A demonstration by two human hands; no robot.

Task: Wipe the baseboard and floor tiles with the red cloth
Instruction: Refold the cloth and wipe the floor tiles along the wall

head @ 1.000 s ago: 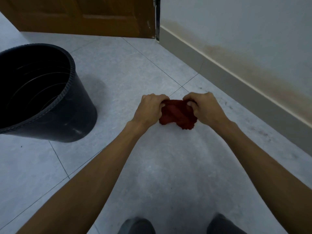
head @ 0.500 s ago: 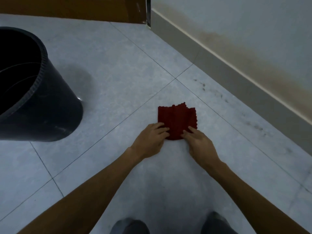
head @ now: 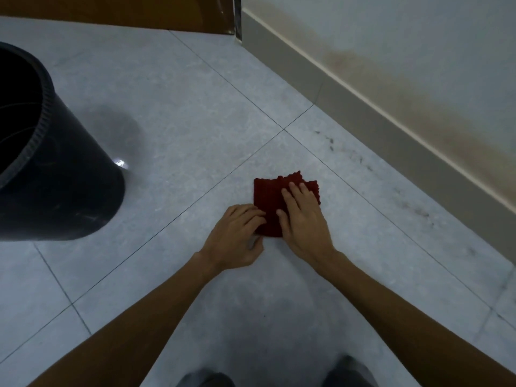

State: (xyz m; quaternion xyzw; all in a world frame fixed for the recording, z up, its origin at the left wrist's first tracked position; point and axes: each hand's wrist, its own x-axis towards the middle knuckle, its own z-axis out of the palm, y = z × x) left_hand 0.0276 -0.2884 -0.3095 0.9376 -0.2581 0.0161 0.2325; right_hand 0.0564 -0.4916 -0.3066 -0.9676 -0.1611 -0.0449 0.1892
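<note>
Red cloth [head: 266, 196] lies under the flat, straight-fingered right hand [head: 303, 222]; the left hand [head: 236, 241] curls at its edge, grip unclear. Uneven pressure may bunch it, smearing the floor [head: 195, 107].

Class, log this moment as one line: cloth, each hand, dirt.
cloth: flat on floor | right hand: palm down on cloth | left hand: bent fingers at cloth's edge, grip unclear | smudges: floor by baseboard
</note>
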